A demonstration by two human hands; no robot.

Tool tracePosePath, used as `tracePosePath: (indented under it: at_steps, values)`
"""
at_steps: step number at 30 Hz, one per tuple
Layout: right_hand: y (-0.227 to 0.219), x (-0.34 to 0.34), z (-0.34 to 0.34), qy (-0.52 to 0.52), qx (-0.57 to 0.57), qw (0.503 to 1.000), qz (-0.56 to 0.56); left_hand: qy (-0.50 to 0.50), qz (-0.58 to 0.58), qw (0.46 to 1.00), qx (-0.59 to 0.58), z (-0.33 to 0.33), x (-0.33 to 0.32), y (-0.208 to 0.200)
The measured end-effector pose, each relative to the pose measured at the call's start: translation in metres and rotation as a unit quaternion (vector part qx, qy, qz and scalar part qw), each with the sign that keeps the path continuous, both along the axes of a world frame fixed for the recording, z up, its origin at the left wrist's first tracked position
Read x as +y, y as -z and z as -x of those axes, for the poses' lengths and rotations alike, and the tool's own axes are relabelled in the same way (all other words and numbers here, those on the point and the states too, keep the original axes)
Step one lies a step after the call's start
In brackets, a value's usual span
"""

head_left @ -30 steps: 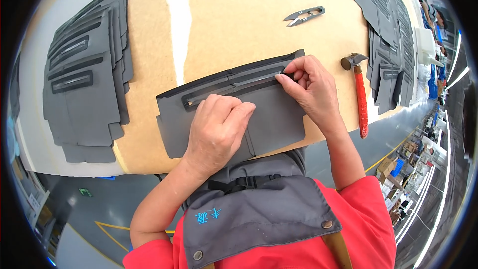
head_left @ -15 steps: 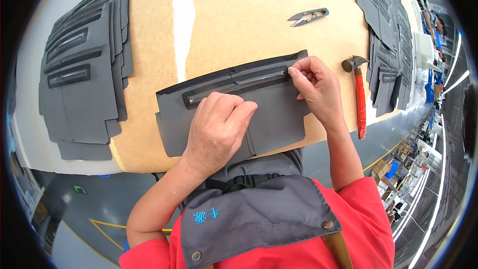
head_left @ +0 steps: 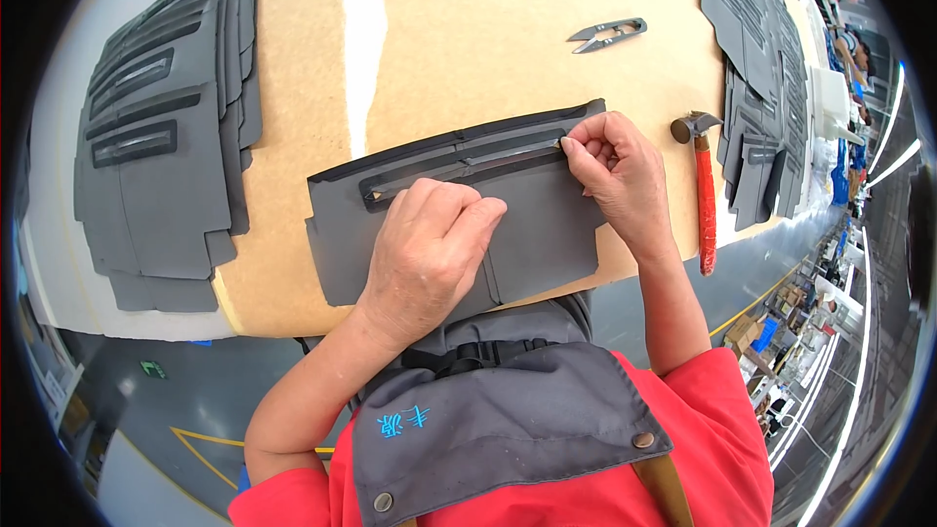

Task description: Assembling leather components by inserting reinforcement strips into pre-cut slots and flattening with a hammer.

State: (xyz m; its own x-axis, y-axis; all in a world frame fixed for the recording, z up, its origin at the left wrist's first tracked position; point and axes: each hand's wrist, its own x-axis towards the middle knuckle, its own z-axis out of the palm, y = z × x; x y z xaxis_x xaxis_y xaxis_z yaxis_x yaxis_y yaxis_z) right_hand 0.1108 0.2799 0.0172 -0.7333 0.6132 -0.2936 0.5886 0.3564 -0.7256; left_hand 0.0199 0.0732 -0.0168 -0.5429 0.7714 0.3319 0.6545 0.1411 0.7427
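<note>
A dark grey sheet panel lies flat on the table before me, with a black folded strip along its far edge. A long narrow slot, framed in shiny black, runs across its upper part. My right hand pinches thumb and forefinger together at the slot's right end, on the panel. Curled over the panel's left half is my left hand, its knuckles up near the slot's left end. Its fingertips are hidden underneath, so what they grip cannot be seen.
Stacks of similar grey panels lie at the left and far right. Thread snips rest beyond the panel. A hammer with a red handle lies right of my right hand. The table's near edge runs before my body.
My right thumb and forefinger have shifted very slightly at the slot's right end. The left hand stays almost where it was, and the panel has barely moved.
</note>
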Motion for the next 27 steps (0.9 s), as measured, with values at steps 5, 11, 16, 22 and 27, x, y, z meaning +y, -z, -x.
tracePosePath:
  at_steps: [5, 11, 16, 22, 27]
  values:
    - [0.0, 0.0, -0.001, -0.004, 0.003, 1.0, -0.018, 0.003, 0.002, 1.0, 0.0, 0.0, 0.001, -0.002]
    - [0.0, 0.007, 0.0, 0.055, 0.036, 0.995, 0.072, 0.001, 0.002, 1.0, 0.016, 0.0, 0.0, 0.0]
    - [-0.005, 0.012, 0.014, 0.01, 0.07, 0.997, 0.015, 0.044, 0.003, 0.999, 0.023, 0.005, 0.001, -0.001]
    - [0.003, 0.002, 0.037, -0.311, 0.091, 0.936, -0.136, 0.093, 0.033, 0.991, 0.085, 0.015, -0.003, -0.019]
    - [0.004, 0.013, 0.041, -0.323, 0.101, 0.941, 0.016, -0.137, 0.113, 0.982, -0.066, 0.055, -0.029, -0.036]
